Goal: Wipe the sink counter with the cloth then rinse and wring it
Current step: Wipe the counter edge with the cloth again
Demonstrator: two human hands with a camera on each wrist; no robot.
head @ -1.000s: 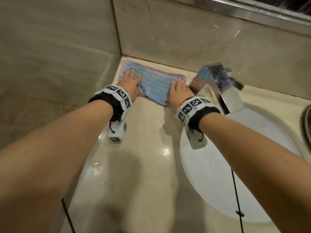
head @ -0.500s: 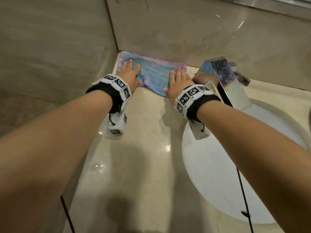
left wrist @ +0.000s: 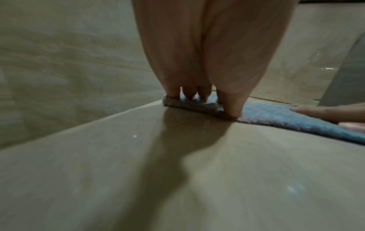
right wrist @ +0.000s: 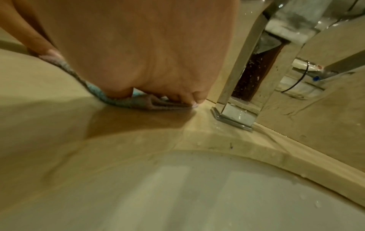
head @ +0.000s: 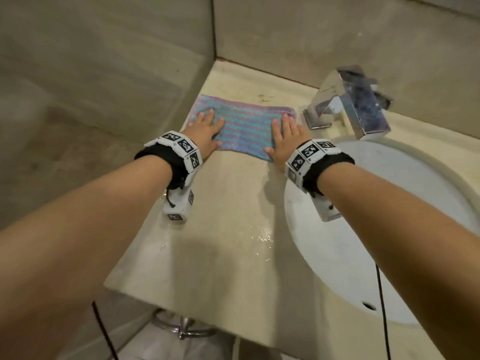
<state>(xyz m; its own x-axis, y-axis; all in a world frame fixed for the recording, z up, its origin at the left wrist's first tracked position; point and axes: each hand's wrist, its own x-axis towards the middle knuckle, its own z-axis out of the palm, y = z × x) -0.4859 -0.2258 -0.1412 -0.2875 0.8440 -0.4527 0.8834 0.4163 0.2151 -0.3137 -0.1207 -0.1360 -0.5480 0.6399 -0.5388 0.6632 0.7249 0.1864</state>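
A pink-and-blue striped cloth (head: pixel 245 127) lies flat on the beige sink counter (head: pixel 223 209), left of the faucet. My left hand (head: pixel 207 131) presses its left end with straight fingers (left wrist: pixel 230 106). My right hand (head: pixel 285 136) presses the right end, palm down, fingers flat. In the left wrist view the cloth (left wrist: pixel 276 115) stretches to the right under my right hand's fingertips (left wrist: pixel 316 112). In the right wrist view the cloth's folded edge (right wrist: pixel 126 101) shows under my palm, close to the faucet base (right wrist: pixel 233 115).
The chrome faucet (head: pixel 355 110) stands right of the cloth, over the white basin (head: pixel 363 242). Tiled walls close the corner behind and to the left. Water drops (head: pixel 262 237) glisten on the counter near its front. Dark specks (head: pixel 265 97) lie behind the cloth.
Both hands have drawn the cloth back from the wall corner toward me. A strip of counter behind the cloth now shows.
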